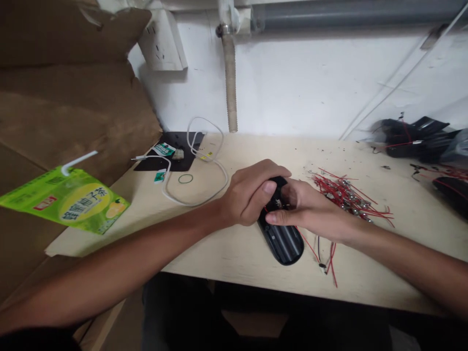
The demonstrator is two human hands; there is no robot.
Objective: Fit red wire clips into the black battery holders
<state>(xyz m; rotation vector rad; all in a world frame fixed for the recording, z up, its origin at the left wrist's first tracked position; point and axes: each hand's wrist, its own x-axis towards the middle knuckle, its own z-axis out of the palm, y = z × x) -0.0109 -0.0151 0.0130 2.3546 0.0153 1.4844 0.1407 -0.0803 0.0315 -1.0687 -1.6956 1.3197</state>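
Observation:
A black elongated plastic housing (281, 243) with a rounded end and long hollows inside is tilted between both hands, over the front part of the table. My left hand (252, 192) wraps round its upper end, thumb pressed on top. From the other side my right hand (303, 204) grips it, thumb lying across its middle and the other fingers mostly hidden behind. Thin red and dark wires (332, 263) trail out below my right hand, with a small connector (322, 266) on the table. What the fingertips press inside the housing is hidden.
A pile of red wires with small metal parts (343, 195) lies right of the hands. More black housings (413, 139) sit at the far right. On the left are a white cable (168, 187), a black sheet (146, 165) and a green drink pouch (69, 200) with a straw.

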